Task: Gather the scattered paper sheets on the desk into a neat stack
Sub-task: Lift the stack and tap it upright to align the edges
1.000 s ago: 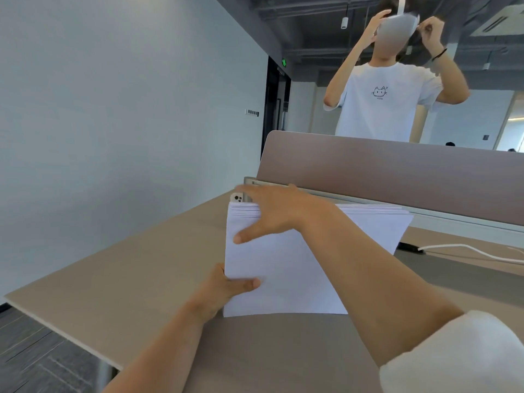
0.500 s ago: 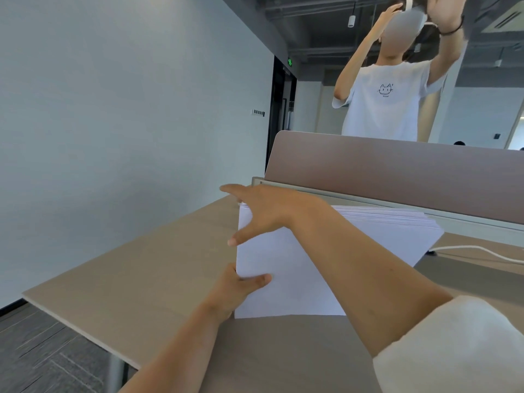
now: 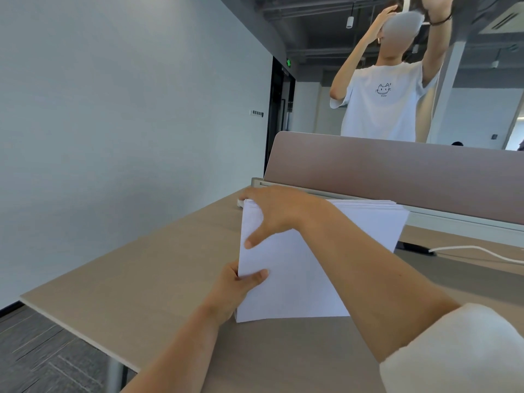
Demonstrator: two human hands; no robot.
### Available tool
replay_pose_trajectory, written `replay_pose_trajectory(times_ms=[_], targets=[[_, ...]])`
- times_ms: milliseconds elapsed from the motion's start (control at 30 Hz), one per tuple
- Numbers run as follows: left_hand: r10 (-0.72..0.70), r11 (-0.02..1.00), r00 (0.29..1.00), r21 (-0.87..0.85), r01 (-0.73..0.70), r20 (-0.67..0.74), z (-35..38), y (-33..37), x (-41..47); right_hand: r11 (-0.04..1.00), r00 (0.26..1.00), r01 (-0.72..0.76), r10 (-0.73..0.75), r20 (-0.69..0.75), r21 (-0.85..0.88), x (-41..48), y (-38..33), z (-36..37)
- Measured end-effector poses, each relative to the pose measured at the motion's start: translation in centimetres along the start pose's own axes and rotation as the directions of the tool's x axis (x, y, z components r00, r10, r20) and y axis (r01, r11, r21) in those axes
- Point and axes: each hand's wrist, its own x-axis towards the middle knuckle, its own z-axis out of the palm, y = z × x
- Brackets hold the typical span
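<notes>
Head view: paper stack [image 3: 312, 265] held on table [image 3: 141, 279].
Left hand [image 3: 231, 290]: near left edge pinched, thumb on top.
Right hand [image 3: 273, 214]: far left corner gripped.

Head view position: sitting at the wearer's head, over the near edge of the desk [image 3: 127, 285].
Head view direction: facing forward and slightly down, towards the partition [image 3: 397, 177] at right of frame.
Head view range: working close, with the left hand [image 3: 235, 290], right hand [image 3: 278, 214] and paper stack [image 3: 306, 279] filling lower centre.
</notes>
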Motion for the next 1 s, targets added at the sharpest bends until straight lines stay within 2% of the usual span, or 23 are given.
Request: replay_pose_trajectory(times_ms=[133, 233, 533, 633, 700, 767, 833, 867, 900, 933, 1000], targets=[[-0.006, 1.0, 1.0, 0.001, 0.006, -0.02, 0.0, 0.0, 0.0, 0.986, 0.987, -0.156, 0.157, 0.014, -0.06, -1.4, 2.9, -1.6], [-0.014, 1.0, 0.999, -0.004, 0.014, -0.032, 0.2, 0.1, 0.1, 0.964, 0.962, -0.231, 0.247, 0.119, -0.131, -2.2, 4.9, -1.6], [-0.001, 0.999, 1.0, -0.046, 0.001, 0.01, -0.1, 0.1, -0.2, 0.966, 0.96, -0.213, 0.234, 0.151, -0.145, -3.7, 6.8, -1.5], [0.019, 0.999, 0.999, -0.037, -0.018, 0.025, -0.1, 0.1, -0.2, 0.965, 0.977, -0.174, 0.195, 0.092, -0.197, -4.3, 6.6, -1.4], [0.06, 0.997, 0.998, -0.038, -0.061, -0.022, 0.1, 0.6, -0.4, 0.972, 0.987, -0.15, 0.159, 0.032, -0.183, -5.0, 6.3, -1.6], [0.147, 0.989, 0.972, 0.029, -0.144, -0.182, -0.1, 1.3, -0.3, 0.984, 0.99, -0.137, 0.132, -0.043, -0.117, -6.0, 6.2, -2.1], [0.279, 0.951, 0.863, 0.247, -0.187, -0.42, -0.6, 2.3, 0.3, 0.99, 0.977, -0.139, 0.142, -0.159, 0.033, -7.4, 6.5, -3.0], [0.316, 0.938, 0.808, 0.292, -0.187, -0.498, -0.7, 2.8, 0.4, 0.98, 0.958, -0.14, 0.17, -0.23, 0.144, -8.0, 6.8, -3.5], [0.328, 0.939, 0.809, 0.263, -0.222, -0.488, -0.8, 3.3, 0.4, 0.954, 0.932, -0.138, 0.216, -0.291, 0.266, -8.7, 7.3, -3.9], [0.326, 0.945, 0.851, 0.164, -0.283, -0.411, -0.6, 3.7, 0.4, 0.908, 0.904, -0.124, 0.27, -0.333, 0.4, -9.3, 7.8, -4.1], [0.292, 0.947, 0.932, -0.076, -0.314, -0.214, 0.9, 4.9, 0.4, 0.739, 0.854, -0.046, 0.378, -0.357, 0.672, -10.4, 8.7, -3.7]])
